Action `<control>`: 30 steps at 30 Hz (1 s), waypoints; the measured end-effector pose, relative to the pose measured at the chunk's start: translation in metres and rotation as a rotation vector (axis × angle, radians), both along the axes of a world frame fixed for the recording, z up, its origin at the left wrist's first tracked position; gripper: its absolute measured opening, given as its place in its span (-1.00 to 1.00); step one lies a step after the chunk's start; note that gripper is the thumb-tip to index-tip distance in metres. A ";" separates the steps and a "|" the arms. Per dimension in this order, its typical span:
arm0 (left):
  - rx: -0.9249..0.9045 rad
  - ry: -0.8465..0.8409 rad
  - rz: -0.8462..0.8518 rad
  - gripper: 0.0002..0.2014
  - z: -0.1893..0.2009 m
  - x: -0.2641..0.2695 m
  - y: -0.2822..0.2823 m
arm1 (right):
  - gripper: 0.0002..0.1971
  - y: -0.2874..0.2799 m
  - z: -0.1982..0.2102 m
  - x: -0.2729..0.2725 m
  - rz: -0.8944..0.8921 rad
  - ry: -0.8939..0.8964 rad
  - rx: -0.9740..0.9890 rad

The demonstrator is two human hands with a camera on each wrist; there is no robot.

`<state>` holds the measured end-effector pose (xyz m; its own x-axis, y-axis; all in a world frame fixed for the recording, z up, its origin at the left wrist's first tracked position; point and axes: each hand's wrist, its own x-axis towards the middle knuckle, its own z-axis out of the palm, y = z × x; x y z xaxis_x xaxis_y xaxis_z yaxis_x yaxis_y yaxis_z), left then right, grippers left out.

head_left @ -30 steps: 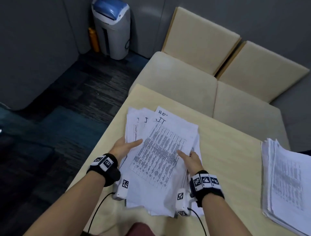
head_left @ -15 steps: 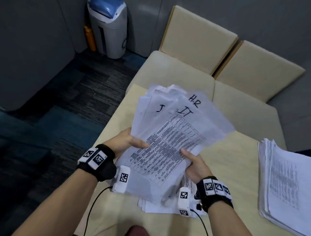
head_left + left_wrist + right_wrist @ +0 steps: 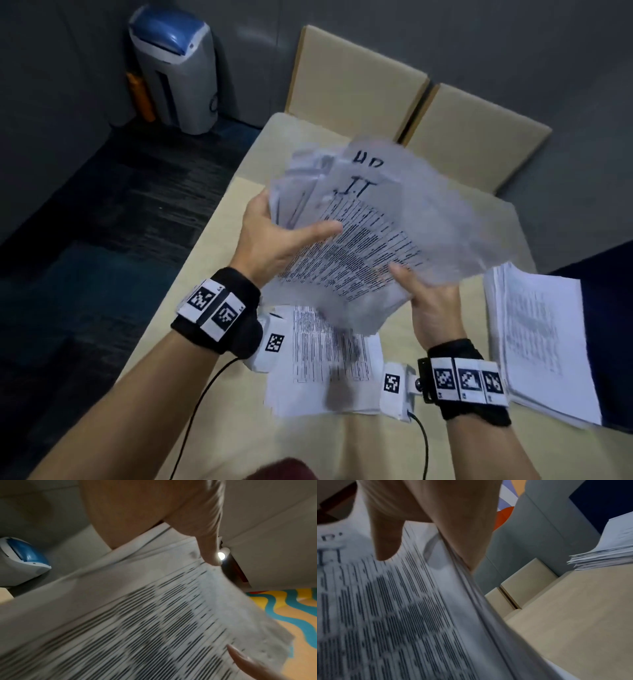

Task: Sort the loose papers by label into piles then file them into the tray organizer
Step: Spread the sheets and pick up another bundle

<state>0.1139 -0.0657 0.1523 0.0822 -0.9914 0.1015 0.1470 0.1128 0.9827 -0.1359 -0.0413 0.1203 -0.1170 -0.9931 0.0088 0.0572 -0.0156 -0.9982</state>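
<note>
Both hands held one fanned sheaf of papers (image 3: pixel 373 240) lifted clear of the table (image 3: pixel 428 442): the left hand (image 3: pixel 274 236) gripped its near-left edge with the thumb laid flat across the printed top sheet and the fingers hidden underneath, while the right hand (image 3: pixel 428 305) pinched the near-right corner, thumb on top and fingers below. In the right wrist view the many sheet edges ran stacked along the palm, so the grip took in the whole bundle, not one page. Above the thumbs, at the far end of the sheaf, handwritten labels showed: "IT" on the top sheet and what looked like "HR" on the one behind, with further sheets splayed out to the left of those. The sheaf looked light but limp and slick; its unsupported far end was blurred, and loose sheets would probably slide against each other, so a firm hold on the near edge, with fingers spread under as support, seemed the safer way to carry it. Directly beneath the hands a few printed sheets (image 3: pixel 325 363) lay flat on the table, and to the right of the right wrist sat a thicker pile of papers (image 3: pixel 541 342), well apart from the held sheaf. No tray organizer was visible.
</note>
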 end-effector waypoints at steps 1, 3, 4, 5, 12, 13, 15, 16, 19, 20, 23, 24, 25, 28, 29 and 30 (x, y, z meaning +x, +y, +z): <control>-0.006 -0.018 0.004 -0.28 0.000 -0.001 0.001 | -0.40 0.002 -0.004 -0.001 0.011 -0.019 0.008; -0.022 0.015 0.002 -0.30 0.001 -0.004 0.002 | -0.32 0.005 -0.009 -0.003 0.001 -0.051 0.017; -0.044 0.016 0.027 -0.36 0.002 -0.004 0.001 | -0.32 0.006 -0.010 -0.003 -0.009 -0.069 0.018; -0.064 0.001 0.060 -0.40 0.003 -0.003 0.000 | -0.33 0.006 -0.012 -0.004 -0.019 -0.075 0.017; 0.109 0.008 -0.094 -0.40 -0.031 0.001 -0.005 | -0.87 0.001 -0.027 0.009 -0.050 0.132 0.113; 0.115 0.022 -0.093 -0.46 -0.033 -0.002 -0.004 | -0.88 -0.001 -0.025 0.009 -0.080 0.157 0.097; 0.089 0.018 -0.054 -0.58 -0.036 -0.005 -0.004 | -0.89 -0.008 -0.017 0.003 -0.150 0.185 0.076; 0.081 0.008 -0.023 -0.63 -0.037 -0.007 -0.005 | -0.83 -0.011 -0.013 -0.002 -0.175 0.190 0.074; 0.149 0.059 0.004 -0.72 -0.057 -0.013 -0.008 | -0.68 -0.020 -0.018 -0.017 -0.169 0.240 0.161; 0.193 0.048 0.004 -0.76 -0.071 -0.017 -0.007 | -0.66 -0.022 -0.028 -0.021 -0.147 0.267 0.238; 0.410 -0.219 -0.009 -0.71 -0.131 -0.025 0.003 | -0.58 -0.018 -0.073 -0.028 0.015 0.399 0.443; 0.512 -0.403 -0.037 -0.57 -0.147 -0.028 0.008 | -0.51 -0.011 -0.088 -0.029 0.102 0.492 0.521; 0.607 -0.612 -0.058 -0.40 -0.160 -0.032 0.014 | -0.41 -0.002 -0.108 -0.032 0.183 0.623 0.609; 0.744 -0.760 0.021 -0.14 -0.170 -0.046 0.033 | -0.14 0.021 -0.150 -0.038 0.101 0.771 0.825; 0.788 -0.705 0.034 -0.12 -0.171 -0.050 0.036 | -0.10 0.023 -0.160 -0.041 0.041 0.701 0.835; 0.837 -0.653 0.045 -0.13 -0.170 -0.054 0.037 | -0.10 0.023 -0.164 -0.043 0.011 0.635 0.849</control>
